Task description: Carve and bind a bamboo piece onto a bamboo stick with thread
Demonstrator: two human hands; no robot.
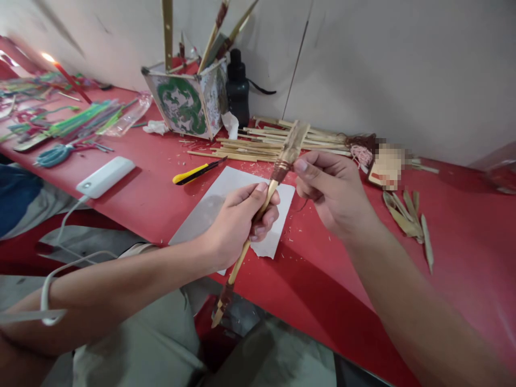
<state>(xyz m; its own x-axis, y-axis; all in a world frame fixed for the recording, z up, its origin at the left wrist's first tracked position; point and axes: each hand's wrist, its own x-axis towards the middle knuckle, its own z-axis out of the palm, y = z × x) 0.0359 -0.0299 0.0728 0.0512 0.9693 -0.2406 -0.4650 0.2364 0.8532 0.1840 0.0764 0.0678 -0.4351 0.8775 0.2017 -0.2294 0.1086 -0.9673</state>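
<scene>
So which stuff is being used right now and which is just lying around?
In use:
- bamboo stick, gripped by the left hand
- dark thread binding near its top, pinched by the right hand

Lying about:
- yellow knife
- white paper
- pile of bamboo strips
- teal scissors
- power bank
- black bottle
</scene>
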